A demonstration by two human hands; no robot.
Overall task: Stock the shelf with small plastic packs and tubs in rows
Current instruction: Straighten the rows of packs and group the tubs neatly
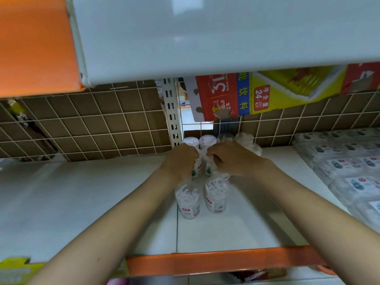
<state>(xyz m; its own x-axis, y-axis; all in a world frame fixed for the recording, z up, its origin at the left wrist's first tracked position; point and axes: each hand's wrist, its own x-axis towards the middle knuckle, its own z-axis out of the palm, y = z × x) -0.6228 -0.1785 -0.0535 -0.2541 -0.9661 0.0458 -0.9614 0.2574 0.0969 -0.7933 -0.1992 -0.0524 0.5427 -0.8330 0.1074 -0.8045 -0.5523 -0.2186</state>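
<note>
Clear labelled tubs (187,200) of white picks, left hand (181,161), right hand (230,159) gripping

Hands (205,159) hide middle tubs (207,167); labels blurred.

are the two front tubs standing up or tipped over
Upright. The front-left tub and the front-right tub both stand on their bases on the shelf, labels facing forward, tops up.

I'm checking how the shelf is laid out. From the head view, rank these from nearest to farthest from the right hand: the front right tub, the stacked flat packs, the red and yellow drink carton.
From the right hand:
1. Front right tub, just below the hand.
2. Stacked flat packs, along the shelf's right side.
3. Red and yellow drink carton, behind the wire grid at the back.
</note>
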